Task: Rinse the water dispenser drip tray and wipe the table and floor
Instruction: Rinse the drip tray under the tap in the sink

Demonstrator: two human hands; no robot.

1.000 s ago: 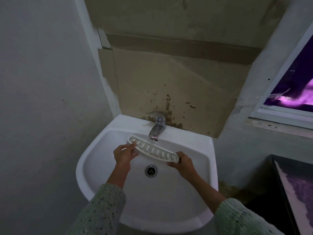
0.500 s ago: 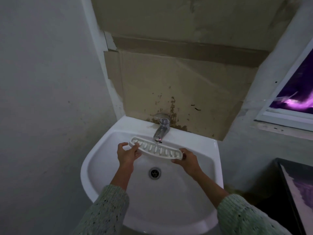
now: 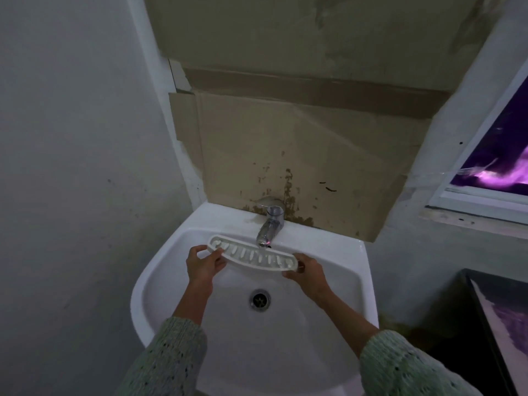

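Observation:
A long white curved drip tray (image 3: 253, 255) with several slots is held across the white sink (image 3: 160, 270), just under the chrome faucet (image 3: 269, 227). My left hand (image 3: 203, 264) grips the tray's left end. My right hand (image 3: 307, 274) grips its right end. Water falls from the spout onto the tray. The drain (image 3: 259, 299) lies below the tray in the basin.
Stained cardboard (image 3: 300, 155) covers the wall behind the faucet. A grey wall stands close on the left. A window (image 3: 494, 155) with a white frame is at the right, and a dark glossy surface (image 3: 505, 324) sits at the lower right.
The tray has shifted slightly toward the back of the sink and closer under the spout. Both hands keep their hold on its ends.

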